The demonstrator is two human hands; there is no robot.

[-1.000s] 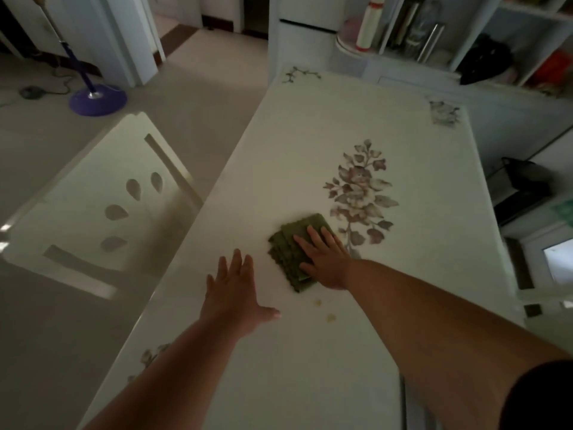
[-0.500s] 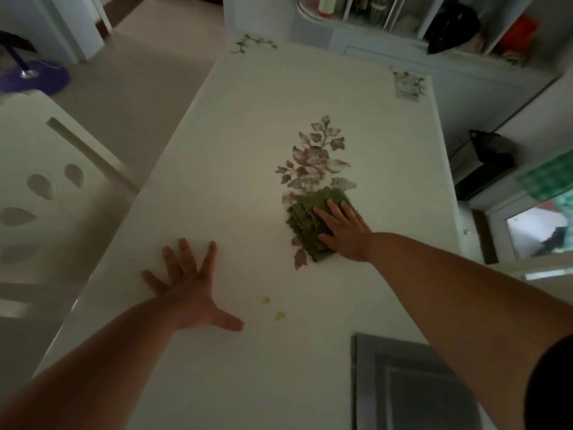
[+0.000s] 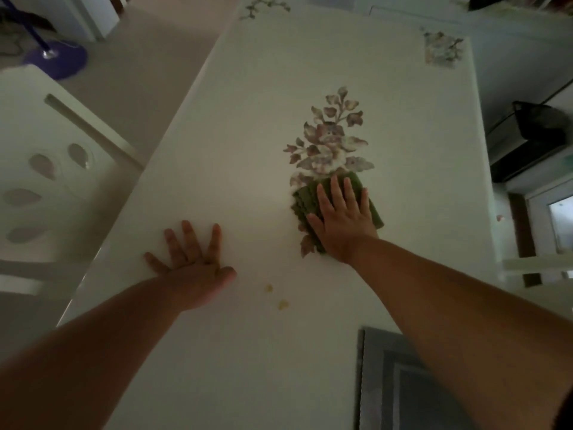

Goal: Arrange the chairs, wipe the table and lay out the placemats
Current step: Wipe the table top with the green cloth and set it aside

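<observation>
A long white table [image 3: 248, 135] with a printed flower motif [image 3: 328, 144] fills the view. My right hand [image 3: 344, 218] presses flat on a folded green cloth [image 3: 302, 201] at the lower end of the motif. My left hand [image 3: 192, 259] lies flat on the bare tabletop to the left, fingers spread, holding nothing. Two small yellowish crumbs [image 3: 276, 296] lie between my forearms. A grey placemat [image 3: 387, 383] sits at the near right, partly hidden under my right forearm. A white chair [image 3: 40, 156] with leaf-shaped cut-outs stands at the table's left side.
A purple floor-lamp base [image 3: 57, 57] stands on the floor at the far left. White shelving [image 3: 511, 13] runs behind the table's far end. A dark box-like thing [image 3: 533, 135] sits low to the right. Small flower prints mark the far corners.
My right hand has slid the green cloth rightward from the table's middle onto the lower part of the flower motif. My left hand stayed flat, spreading its fingers. The placemat came into view.
</observation>
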